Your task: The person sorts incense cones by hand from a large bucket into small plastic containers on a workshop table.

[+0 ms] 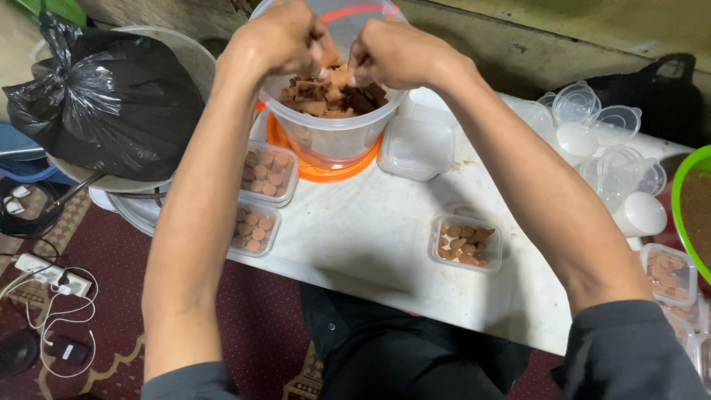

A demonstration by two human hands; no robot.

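- Left hand (278,37): over the open mouth of the bucket, fingers curled down and closed into a loose fist; fingertips pinch at pale brown cookie pieces at the top of the heap.
- Right hand (400,52): just beside the left, also curled nearly shut, fingertips down on the same heap; a light-coloured piece shows between the two hands. Exactly which piece each hand grips cannot be told.
- Bucket (329,137): clear plastic, round, standing upright on the table at its far edge, partly filled.
- Cookie pieces (337,96): brown and tan broken chunks, heaped inside the bucket under both hands.
- Orange lid (326,172): flat, lying under the bucket, its rim showing around the base.
- Table (355,222): white top, stained.
- Small tubs of round cookies (261,200): two clear rectangular tubs, one behind the other, left of the bucket, both filled.
- Tub with cookies (466,243): clear, alone, near the right forearm, partly filled.
- Empty tub (416,147): clear, just right of the bucket.
- Stack of empty cups and lids (600,141): clear plastic, far right of the table.
- Black bag (104,104): tied, resting in a basin at the left.
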